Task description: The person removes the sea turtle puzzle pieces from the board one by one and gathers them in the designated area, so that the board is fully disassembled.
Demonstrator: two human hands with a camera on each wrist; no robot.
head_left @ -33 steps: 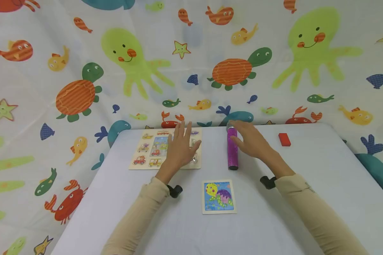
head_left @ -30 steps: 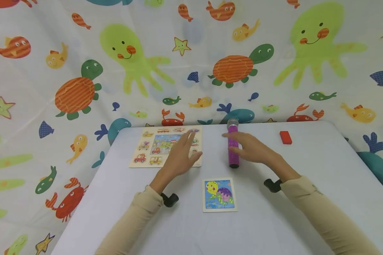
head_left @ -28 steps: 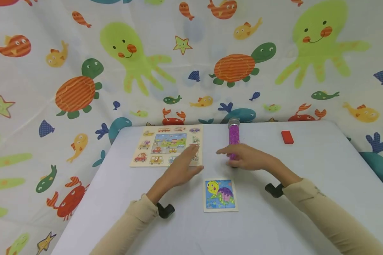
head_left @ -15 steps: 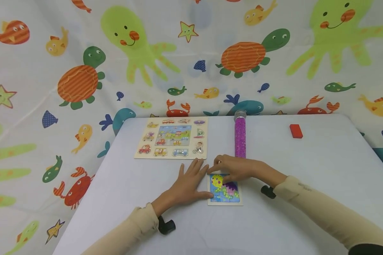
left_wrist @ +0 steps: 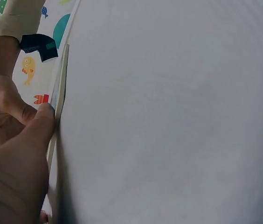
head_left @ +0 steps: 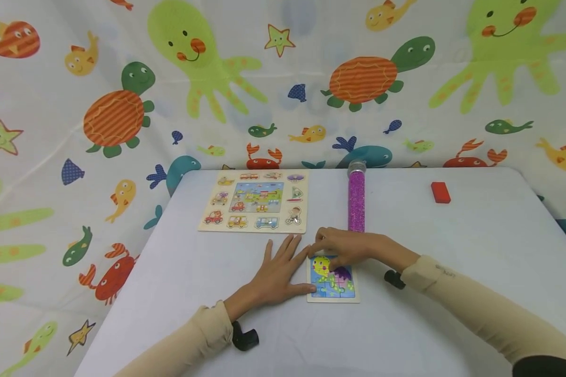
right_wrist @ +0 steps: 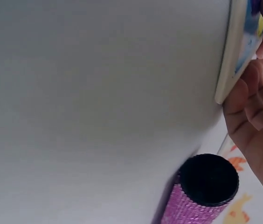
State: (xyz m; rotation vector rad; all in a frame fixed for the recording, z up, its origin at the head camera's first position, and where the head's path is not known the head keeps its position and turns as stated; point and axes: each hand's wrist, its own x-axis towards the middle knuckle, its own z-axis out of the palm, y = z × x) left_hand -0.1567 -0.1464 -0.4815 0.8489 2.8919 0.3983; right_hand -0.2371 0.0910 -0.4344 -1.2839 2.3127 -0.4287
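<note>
A small square jigsaw puzzle (head_left: 334,289) with a turtle picture lies flat on the white table. My left hand (head_left: 274,277) rests beside it, fingers spread on the tabletop and thumb on the puzzle's left edge. Across the puzzle's far side, my right hand (head_left: 346,247) grips it with curled fingers at the edge (right_wrist: 224,88) and the thumb over the turtle's face. That hand covers the upper right part of the picture. Just beyond it stretches a glittery purple microphone (head_left: 356,201), whose black end shows in the right wrist view.
A larger wooden vehicle puzzle board (head_left: 203,224) lies at the back left of the table (head_left: 283,348). A red block (head_left: 441,192) sits at the back right. Behind hangs a cloth (head_left: 245,31) printed with sea animals.
Both hands have come down toward me from the vehicle board and microphone onto the turtle puzzle. Over the last half second they stay there. The view has tilted slightly downward.
</note>
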